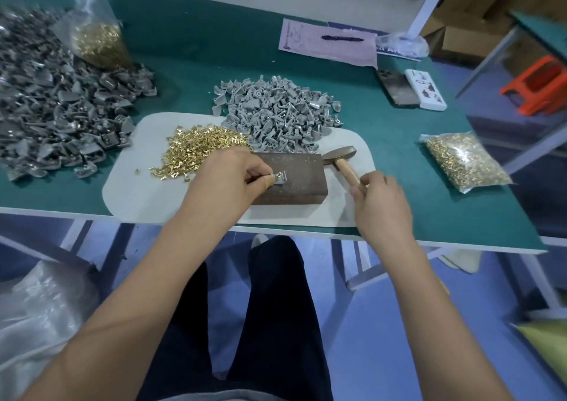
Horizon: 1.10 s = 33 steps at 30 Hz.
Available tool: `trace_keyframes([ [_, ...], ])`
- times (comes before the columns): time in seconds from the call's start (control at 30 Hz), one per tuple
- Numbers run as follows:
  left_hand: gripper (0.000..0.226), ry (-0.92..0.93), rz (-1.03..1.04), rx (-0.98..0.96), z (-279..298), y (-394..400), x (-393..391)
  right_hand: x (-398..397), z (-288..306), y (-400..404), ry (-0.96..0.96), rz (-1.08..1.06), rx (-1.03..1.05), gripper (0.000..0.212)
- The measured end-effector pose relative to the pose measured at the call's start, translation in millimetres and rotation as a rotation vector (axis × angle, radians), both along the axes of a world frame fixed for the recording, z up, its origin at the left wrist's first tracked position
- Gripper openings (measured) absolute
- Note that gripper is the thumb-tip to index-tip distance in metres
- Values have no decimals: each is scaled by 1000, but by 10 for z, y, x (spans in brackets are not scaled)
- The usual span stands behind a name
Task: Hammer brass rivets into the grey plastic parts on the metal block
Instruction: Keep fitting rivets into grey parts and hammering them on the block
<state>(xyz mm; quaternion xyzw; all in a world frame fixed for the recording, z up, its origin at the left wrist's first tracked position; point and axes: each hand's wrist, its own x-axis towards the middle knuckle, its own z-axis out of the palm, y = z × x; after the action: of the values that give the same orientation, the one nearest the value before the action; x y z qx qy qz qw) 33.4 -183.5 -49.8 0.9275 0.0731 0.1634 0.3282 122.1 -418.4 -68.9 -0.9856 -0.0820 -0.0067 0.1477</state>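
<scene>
Now left hand (228, 175) pinches grey part (279, 177) on block (291, 176); right hand (379, 199) grasps hammer (340, 158). Risk: fingertips beside rivet, glancing blow strikes them.

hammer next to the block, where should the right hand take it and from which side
Grip the wooden handle near its free end, coming from the near right. The hammer lies beside the metal block, head pointing away and handle slanting toward the person, where the right hand already closes on it. The left hand holds the grey part.
</scene>
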Motion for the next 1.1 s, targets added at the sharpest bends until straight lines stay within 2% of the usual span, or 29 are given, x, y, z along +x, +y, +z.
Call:
trace_keyframes([
  [0.1,7,-13,-8,7,3,-4,-9,8,70,27,-57,15,11,27],
  [0.27,8,-5,11,105,-5,-31,-27,-179,249,99,36,194,609,12],
  [0.37,7,-2,7,116,8,-28,-20,-314,302,125,121,384,729,20],
  [0.47,9,25,10,114,28,-24,-5,-369,315,117,132,376,580,27],
  [0.53,11,31,9,112,36,-23,-1,-368,339,103,68,324,417,34],
  [0.63,10,47,7,113,51,-16,5,-385,405,94,-81,302,298,38],
  [0.73,10,57,4,113,59,-12,12,-439,422,139,-160,304,298,36],
  [0.9,10,49,-3,121,59,-9,18,-449,415,191,-102,336,149,38],
  [1.03,9,33,-30,118,33,15,26,-462,435,170,-202,262,291,41],
  [1.1,8,26,-28,117,29,17,25,-502,419,215,-171,307,172,41],
])
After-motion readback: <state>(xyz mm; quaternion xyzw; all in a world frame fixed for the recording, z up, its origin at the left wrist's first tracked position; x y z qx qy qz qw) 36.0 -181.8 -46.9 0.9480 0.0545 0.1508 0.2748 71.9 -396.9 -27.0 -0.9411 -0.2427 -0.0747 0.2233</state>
